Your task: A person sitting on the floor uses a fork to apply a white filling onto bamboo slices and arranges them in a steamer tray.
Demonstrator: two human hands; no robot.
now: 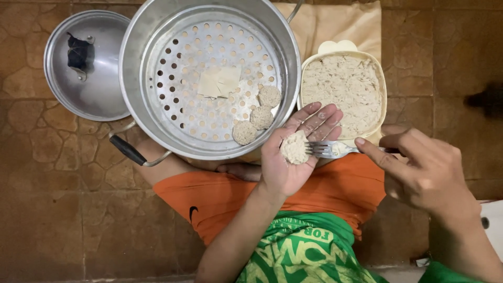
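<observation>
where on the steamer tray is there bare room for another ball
Most of the perforated tray is bare: its left half and top, around the pale wrapper squares. The lower right rim is crowded by three balls, close together in a curved row.

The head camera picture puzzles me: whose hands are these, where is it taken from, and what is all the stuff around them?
No machine here: a person wears a camera on the head, looking down at their own lap and hands. The left hand lies open, palm up, with a lump of pale minced mixture on it. The right hand holds a fork whose tines touch that lump. On the brown floor stands a metal steamer pot with three shaped balls on its perforated tray, its lid beside it, and a cream container of mixture.
</observation>
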